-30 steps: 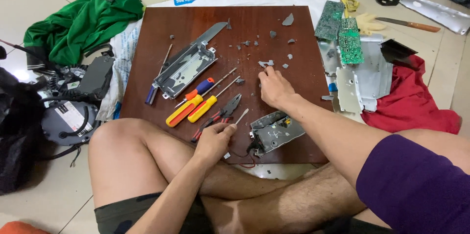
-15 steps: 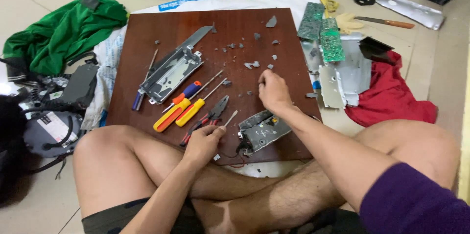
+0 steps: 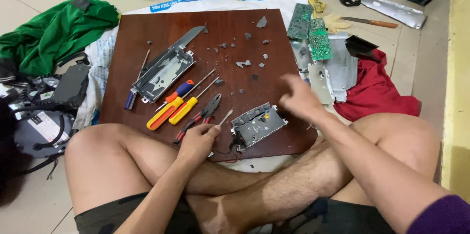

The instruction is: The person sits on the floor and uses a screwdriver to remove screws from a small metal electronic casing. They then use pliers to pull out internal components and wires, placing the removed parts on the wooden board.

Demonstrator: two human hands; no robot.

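I sit cross-legged at a brown wooden board [image 3: 147, 33]. My left hand [image 3: 198, 141] rests on the board's near edge and grips a thin screwdriver [image 3: 225, 116] whose tip points up and to the right. A small grey metal electronics module [image 3: 257, 125] lies just right of that tip. My right hand [image 3: 299, 98] hovers, blurred, over the board's right edge above the module; whether it holds anything is unclear. Red-and-black pliers [image 3: 200, 114] lie beside my left hand.
Two orange-and-yellow screwdrivers [image 3: 174, 109], a metal bracket [image 3: 164, 70], a blue-handled screwdriver [image 3: 133, 92] and grey fragments [image 3: 242, 62] lie on the board. Green circuit boards [image 3: 311, 31], sheet metal [image 3: 338, 67] and red cloth [image 3: 377, 92] sit right; green cloth [image 3: 54, 28] left.
My right hand left the grey fragments at the board's middle and swung right toward the board's edge. My left hand kept the thin screwdriver in place.
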